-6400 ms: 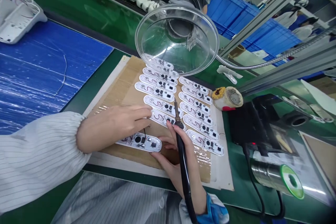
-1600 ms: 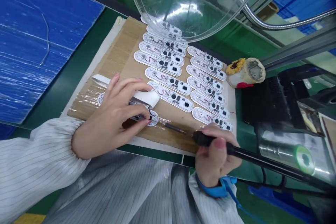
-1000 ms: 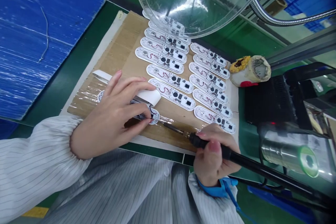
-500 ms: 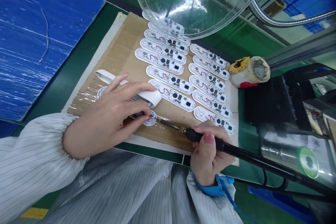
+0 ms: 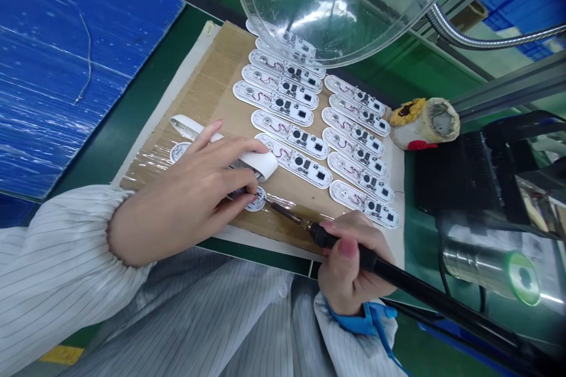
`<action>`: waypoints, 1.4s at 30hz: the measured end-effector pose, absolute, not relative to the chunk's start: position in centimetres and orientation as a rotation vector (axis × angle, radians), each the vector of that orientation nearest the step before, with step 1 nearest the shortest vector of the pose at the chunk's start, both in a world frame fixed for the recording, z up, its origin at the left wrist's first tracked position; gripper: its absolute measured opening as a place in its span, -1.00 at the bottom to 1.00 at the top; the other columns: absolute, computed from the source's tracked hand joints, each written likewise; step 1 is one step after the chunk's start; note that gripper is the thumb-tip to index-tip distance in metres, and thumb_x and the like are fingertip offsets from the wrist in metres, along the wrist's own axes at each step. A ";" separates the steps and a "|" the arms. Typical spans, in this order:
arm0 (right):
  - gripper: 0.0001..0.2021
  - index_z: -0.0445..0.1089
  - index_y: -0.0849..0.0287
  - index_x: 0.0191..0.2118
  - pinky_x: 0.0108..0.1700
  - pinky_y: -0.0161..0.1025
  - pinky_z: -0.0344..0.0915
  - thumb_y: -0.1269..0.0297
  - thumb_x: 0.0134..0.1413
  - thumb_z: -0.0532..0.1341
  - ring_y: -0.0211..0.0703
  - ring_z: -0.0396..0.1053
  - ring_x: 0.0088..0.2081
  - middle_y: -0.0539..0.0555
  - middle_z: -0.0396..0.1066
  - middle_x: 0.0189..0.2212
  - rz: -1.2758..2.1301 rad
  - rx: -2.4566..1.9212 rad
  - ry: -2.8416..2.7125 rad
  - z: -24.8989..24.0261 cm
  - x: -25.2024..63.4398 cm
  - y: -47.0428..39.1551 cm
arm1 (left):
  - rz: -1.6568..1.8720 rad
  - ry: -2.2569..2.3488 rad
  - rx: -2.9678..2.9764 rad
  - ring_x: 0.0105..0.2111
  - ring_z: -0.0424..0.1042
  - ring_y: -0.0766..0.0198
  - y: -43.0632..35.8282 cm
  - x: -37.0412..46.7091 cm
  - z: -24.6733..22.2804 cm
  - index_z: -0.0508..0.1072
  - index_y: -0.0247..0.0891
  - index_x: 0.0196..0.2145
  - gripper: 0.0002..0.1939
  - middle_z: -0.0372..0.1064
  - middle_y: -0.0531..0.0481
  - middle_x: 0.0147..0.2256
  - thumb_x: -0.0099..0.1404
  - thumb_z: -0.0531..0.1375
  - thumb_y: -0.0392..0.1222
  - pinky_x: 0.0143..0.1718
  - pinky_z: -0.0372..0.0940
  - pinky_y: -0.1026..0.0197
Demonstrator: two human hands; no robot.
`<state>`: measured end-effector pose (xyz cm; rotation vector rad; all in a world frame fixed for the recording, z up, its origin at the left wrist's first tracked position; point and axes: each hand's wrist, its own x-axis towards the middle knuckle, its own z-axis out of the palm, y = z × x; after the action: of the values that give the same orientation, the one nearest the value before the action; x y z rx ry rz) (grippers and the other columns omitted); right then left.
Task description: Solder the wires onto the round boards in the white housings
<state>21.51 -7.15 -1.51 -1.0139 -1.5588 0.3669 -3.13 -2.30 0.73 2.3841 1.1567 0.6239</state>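
Note:
My left hand [image 5: 194,194] lies over a white casing [image 5: 260,165] and a white circuit board [image 5: 256,200] whose round end shows past the fingertips. Its thumb and index finger are pinched by the board's edge on something small and thin, too small to name. In my right hand [image 5: 354,259] is a black soldering iron [image 5: 325,237], gripped near its front. The metal tip points left and ends just right of the board's round end. Most of the held board is hidden under my left hand.
Several white boards with red wires [image 5: 294,162] lie in two columns on brown cardboard [image 5: 198,94]. A clear round shield [image 5: 345,12] hangs over the far side. At the right stand a decorated holder [image 5: 424,123], a black box [image 5: 460,171] and a solder spool [image 5: 490,265].
The soldering iron's tip has moved slightly back from the board, and its rear has swung lower. My left hand keeps its pinch. The whole view has shifted slightly.

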 end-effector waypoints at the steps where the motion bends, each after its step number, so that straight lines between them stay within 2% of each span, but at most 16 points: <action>1: -0.79 0.55 0.14 -0.25 -0.54 -0.23 0.19 0.27 0.45 0.22 -0.28 0.30 -0.58 -0.06 0.44 -0.54 0.346 -1.024 -1.518 -1.3 21.5 -7.1 | 0.625 1.156 2.388 0.15 0.46 0.10 -2.3 -3.1 0.7 0.56 -0.15 -0.22 -0.72 0.35 -0.02 0.26 0.55 0.05 -0.19 0.57 -0.23 -0.31; 5: -0.76 0.52 0.12 -0.35 -0.55 -0.21 0.10 0.26 0.39 0.23 -0.28 0.15 -0.64 -0.09 0.31 -0.62 0.280 -1.090 -1.243 -1.1 21.5 -6.9 | 0.667 1.139 2.419 0.12 0.49 0.11 -2.3 -3.3 0.6 0.58 -0.14 -0.21 -0.71 0.36 0.00 0.24 0.56 0.06 -0.17 0.55 -0.16 -0.36; 8: -0.76 0.52 0.12 -0.39 -0.51 -0.21 0.13 0.25 0.35 0.25 -0.25 0.23 -0.58 -0.06 0.36 -0.56 0.297 -1.148 -1.090 -1.4 21.5 -6.8 | 0.778 1.068 2.445 0.18 0.49 0.16 -2.1 -3.9 0.4 0.61 -0.09 -0.11 -0.71 0.36 0.04 0.26 0.60 0.07 -0.15 0.56 -0.14 -0.27; 13: -0.76 0.53 0.10 -0.39 -0.44 -0.21 0.22 0.22 0.33 0.28 -0.23 0.31 -0.50 -0.06 0.38 -0.54 0.357 -1.162 -1.035 -1.5 21.3 -6.9 | 0.942 0.817 2.567 0.24 0.46 0.23 -1.4 -4.7 -0.7 0.56 -0.06 0.07 -0.71 0.60 0.02 -0.01 0.58 0.10 -0.32 0.53 0.06 -0.08; 15: -0.76 0.53 0.10 -0.38 -0.44 -0.22 0.22 0.21 0.36 0.27 -0.25 0.28 -0.53 -0.07 0.38 -0.54 0.385 -1.164 -1.052 -1.4 21.1 -7.1 | 0.909 0.756 2.591 0.25 0.46 0.25 -1.1 -4.8 -1.2 0.54 -0.07 0.11 -0.70 0.63 0.02 -0.04 0.58 0.11 -0.34 0.51 0.11 -0.04; 20: -0.77 0.53 0.11 -0.31 -0.54 -0.25 0.18 0.25 0.42 0.24 -0.30 0.26 -0.57 -0.06 0.45 -0.49 0.416 -1.132 -1.200 -1.5 20.7 -7.7 | 0.919 0.690 2.550 0.28 0.40 0.21 -0.7 -4.9 -1.7 0.54 -0.11 0.01 -0.80 0.62 0.00 -0.10 0.56 0.17 -0.32 0.45 0.21 -0.02; 22: -0.79 0.53 0.11 -0.28 -0.56 -0.26 0.19 0.27 0.43 0.22 -0.29 0.27 -0.57 -0.06 0.45 -0.49 0.417 -1.107 -1.276 -1.6 20.7 -7.8 | 0.953 0.714 2.573 0.31 0.33 0.19 -0.8 -4.9 -1.8 0.56 -0.13 -0.06 -0.86 0.55 -0.04 -0.08 0.53 0.22 -0.30 0.47 0.16 -0.04; 25: -0.78 0.53 0.11 -0.26 -0.52 -0.24 0.26 0.25 0.45 0.21 -0.27 0.31 -0.54 -0.05 0.47 -0.48 0.423 -1.135 -1.387 -1.7 21.0 -8.0 | 0.953 0.816 2.606 0.37 0.22 0.16 -1.0 -4.8 -1.8 0.55 -0.09 -0.11 -0.93 0.41 -0.08 0.07 0.51 0.26 -0.24 0.54 -0.02 -0.14; 29: -0.80 0.53 0.10 -0.24 -0.49 -0.25 0.32 0.25 0.46 0.21 -0.28 0.35 -0.53 -0.04 0.51 -0.44 0.437 -1.161 -1.457 -1.7 21.3 -8.3 | 0.840 0.886 2.580 0.41 0.14 0.09 -1.3 -4.6 -1.5 0.52 -0.06 -0.13 -0.92 0.32 -0.06 0.18 0.52 0.23 -0.23 0.55 -0.16 -0.24; 37: -0.82 0.53 0.07 -0.22 -0.48 -0.22 0.35 0.24 0.46 0.21 -0.25 0.36 -0.54 -0.05 0.50 -0.45 0.454 -1.184 -1.468 -1.7 21.3 -8.3 | 0.775 0.962 2.510 0.41 0.14 0.03 -1.8 -4.1 -0.9 0.51 -0.08 -0.17 -0.85 0.29 -0.03 0.24 0.53 0.16 -0.26 0.53 -0.20 -0.33; 42: -0.82 0.53 0.08 -0.21 -0.48 -0.23 0.34 0.24 0.46 0.21 -0.27 0.36 -0.53 -0.05 0.53 -0.43 0.441 -1.157 -1.483 -1.9 21.1 -8.2 | 0.774 0.946 2.518 0.40 0.15 0.02 -2.0 -3.9 -0.6 0.49 -0.14 -0.19 -0.89 0.30 -0.09 0.24 0.50 0.18 -0.28 0.53 -0.21 -0.34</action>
<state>21.12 -8.22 -1.90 -1.1570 -1.4830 0.4410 -3.87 -1.95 -0.64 2.5176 0.9461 0.7740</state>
